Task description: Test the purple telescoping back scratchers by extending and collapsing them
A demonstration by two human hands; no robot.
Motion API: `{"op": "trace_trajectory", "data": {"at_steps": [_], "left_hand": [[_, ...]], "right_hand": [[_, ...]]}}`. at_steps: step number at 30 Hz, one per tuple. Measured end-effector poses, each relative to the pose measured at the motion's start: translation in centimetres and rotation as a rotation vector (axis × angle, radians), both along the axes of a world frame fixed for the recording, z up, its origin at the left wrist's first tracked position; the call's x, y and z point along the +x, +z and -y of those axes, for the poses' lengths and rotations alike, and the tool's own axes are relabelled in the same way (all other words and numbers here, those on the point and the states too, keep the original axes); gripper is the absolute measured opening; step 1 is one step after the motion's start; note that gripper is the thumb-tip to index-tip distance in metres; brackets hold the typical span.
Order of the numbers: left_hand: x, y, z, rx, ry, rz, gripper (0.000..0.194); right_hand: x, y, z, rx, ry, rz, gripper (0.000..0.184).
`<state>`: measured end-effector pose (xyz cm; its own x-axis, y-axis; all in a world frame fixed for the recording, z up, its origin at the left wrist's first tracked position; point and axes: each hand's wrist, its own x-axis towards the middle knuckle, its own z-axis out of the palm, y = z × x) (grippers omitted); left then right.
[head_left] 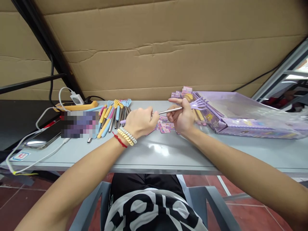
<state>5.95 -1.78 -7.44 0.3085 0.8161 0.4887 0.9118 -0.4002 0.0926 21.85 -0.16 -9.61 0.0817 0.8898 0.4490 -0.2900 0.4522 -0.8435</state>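
Surface: grey table (168,154) before a cardboard wall.
Left hand (139,122): closed on the purple back scratcher's (199,103) handle end.
Right hand (183,118): closed around its metal shaft, above the table.
Left to handle: pile of scratchers (113,117).
Packaged: purple cards in a tray (240,123).

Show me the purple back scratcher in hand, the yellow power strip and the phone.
Purple back scratcher (199,103), head view, on its claw-shaped head.
Yellow power strip (79,106), head view, on its long body below the white charger.
Phone (44,137), head view, on its dark screen.
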Motion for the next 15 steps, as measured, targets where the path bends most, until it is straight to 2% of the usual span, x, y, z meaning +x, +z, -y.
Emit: {"op": "trace_trajectory", "data": {"at_steps": [7, 11, 15], "left_hand": [[1.3, 0.1, 1.5, -0.083, -0.145, 0.020, 0.020], [1.2, 0.0, 1.3, -0.089, -0.141, 0.030, 0.020], [0.7, -0.5, 0.4, -0.035, -0.159, 0.041, 0.021]], "right_hand": [[-1.8, -1.2, 1.5, -0.010, 0.155, 0.206, 0.058], [-1.8, -1.3, 1.7, 0.004, 0.235, 0.289, 0.060], [-1.3, -1.1, 1.1, 0.042, 0.234, 0.340, 0.063]]}}
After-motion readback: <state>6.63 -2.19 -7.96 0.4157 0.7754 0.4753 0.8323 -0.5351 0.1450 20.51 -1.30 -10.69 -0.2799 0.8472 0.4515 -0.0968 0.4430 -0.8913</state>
